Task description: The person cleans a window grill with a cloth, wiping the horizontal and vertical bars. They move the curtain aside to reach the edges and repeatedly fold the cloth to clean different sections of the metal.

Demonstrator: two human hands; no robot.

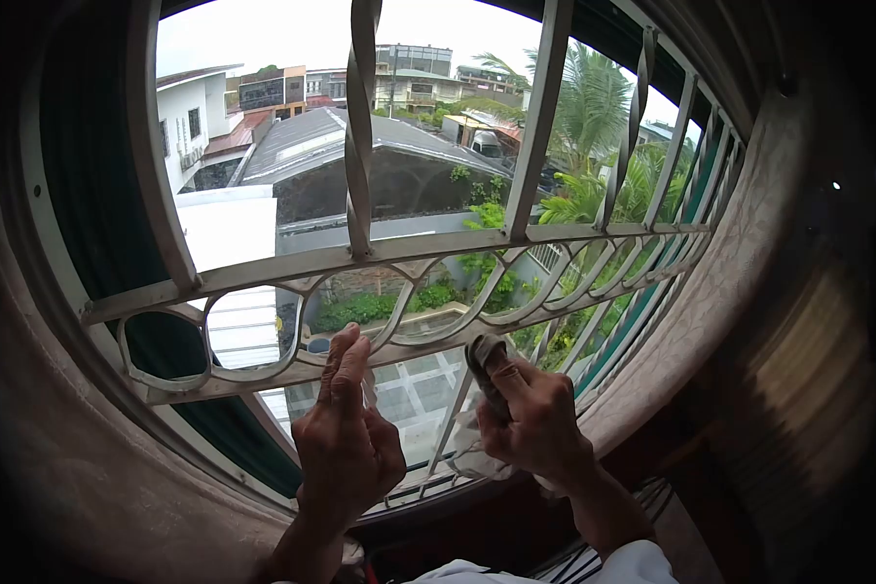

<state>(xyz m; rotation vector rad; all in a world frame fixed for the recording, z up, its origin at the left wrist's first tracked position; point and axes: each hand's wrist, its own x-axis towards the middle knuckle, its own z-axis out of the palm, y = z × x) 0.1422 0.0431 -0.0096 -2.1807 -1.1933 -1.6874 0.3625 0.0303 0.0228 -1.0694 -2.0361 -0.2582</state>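
Note:
A white metal window grille (292,261) fills the view in front of me, with twisted upright bars and a band of oval loops. My right hand (540,414) grips a dark, damp-looking cloth (487,365), bunched under the thumb at the rail below the loops. A paler part of the cloth hangs beneath that hand. To its left, my left hand (346,443) is raised with two fingers stretched upward side by side, their tips overlapping the same lower rail. The other fingers of that hand are bent.
A patterned light curtain (696,341) hangs along the right, and another pinkish curtain (97,448) is at the left. Green window frame panels (102,185) stand behind the grille. Outside are roofs (380,146), palms (594,107) and a tiled yard. Dark cables (652,506) lie at lower right.

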